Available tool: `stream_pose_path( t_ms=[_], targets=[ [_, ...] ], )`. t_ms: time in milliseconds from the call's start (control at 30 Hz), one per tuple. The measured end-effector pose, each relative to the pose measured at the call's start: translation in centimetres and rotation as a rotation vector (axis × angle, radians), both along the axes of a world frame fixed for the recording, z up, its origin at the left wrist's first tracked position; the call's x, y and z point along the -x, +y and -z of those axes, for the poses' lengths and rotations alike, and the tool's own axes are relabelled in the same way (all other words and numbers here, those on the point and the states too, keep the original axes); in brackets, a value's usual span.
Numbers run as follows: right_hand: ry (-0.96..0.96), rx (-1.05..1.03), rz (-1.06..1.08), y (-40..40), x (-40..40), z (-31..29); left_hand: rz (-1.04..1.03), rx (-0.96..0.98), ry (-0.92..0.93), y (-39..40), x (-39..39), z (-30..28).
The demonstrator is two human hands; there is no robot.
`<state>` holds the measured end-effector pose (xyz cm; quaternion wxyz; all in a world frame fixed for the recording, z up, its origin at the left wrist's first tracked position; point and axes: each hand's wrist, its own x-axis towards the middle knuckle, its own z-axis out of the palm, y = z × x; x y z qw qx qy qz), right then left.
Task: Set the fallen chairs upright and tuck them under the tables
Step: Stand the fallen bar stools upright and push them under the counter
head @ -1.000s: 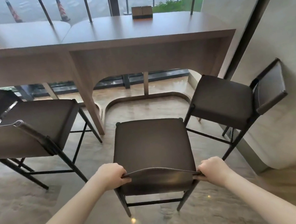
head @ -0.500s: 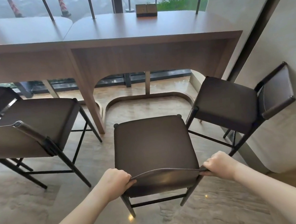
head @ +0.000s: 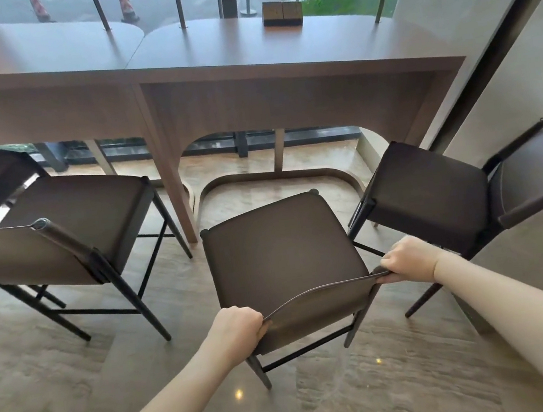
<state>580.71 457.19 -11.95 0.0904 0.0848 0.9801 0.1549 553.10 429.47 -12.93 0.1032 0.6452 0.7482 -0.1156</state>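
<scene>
Currently, notes at the window counter:
Held chair (head: 282,249): upright on its legs, facing the right-hand table (head: 294,50), front seat edge short of the table's near edge; not tucked.
Left hand (head: 236,329): fingers clenched round the left end of the backrest top.
Right hand (head: 408,258): fingers grasping the right end of the same backrest.
Right chair (head: 435,198): upright beside the wall, angled away from the table's right corner; looks untucked.
Left chair (head: 69,225): upright, standing out from the left table (head: 26,55); likely untucked too.
Fallen chairs: none visible.
Remaining, by judgement: pushing chairs in under the tables.
Writing: small wooden holder (head: 282,13) at the right table's far edge; nothing legible.
</scene>
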Motion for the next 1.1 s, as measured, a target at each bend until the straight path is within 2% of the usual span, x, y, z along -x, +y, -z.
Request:
stream_pose_path(
  t_ms=[133, 267, 467, 633, 767, 867, 1100],
  targets=[
    [-0.106, -0.023, 0.095, 1.3, 0.6, -1.5, -0.045, -0.022, -0.019, 1.8, -2.0, -0.1],
    [-0.354, -0.067, 0.415, 2.6, 1.0, -3.0, -0.087, -0.033, -0.068, 4.3, -4.2, -0.4],
    [-0.289, 0.0, 0.668, 4.9, -0.3, -1.7, -0.103, -0.025, -0.076, 7.6, -6.2, -0.2],
    [-0.247, 0.081, 0.792, 7.0, -2.1, -0.3, -0.083, 0.011, -0.071, 10.4, -8.1, -0.2],
    [-0.187, 0.174, 0.826, 8.5, -3.2, 0.0, -0.04, 0.056, -0.079, 11.9, -8.8, 0.0],
    [-0.249, 0.122, 0.723, 9.0, -3.2, -0.5, 0.0, 0.127, -0.044, 12.3, -8.6, 0.2],
    [-0.277, 0.057, 0.574, 8.7, -0.6, -1.7, 0.037, 0.081, 0.032, 13.6, -3.8, -2.0]
  ],
)
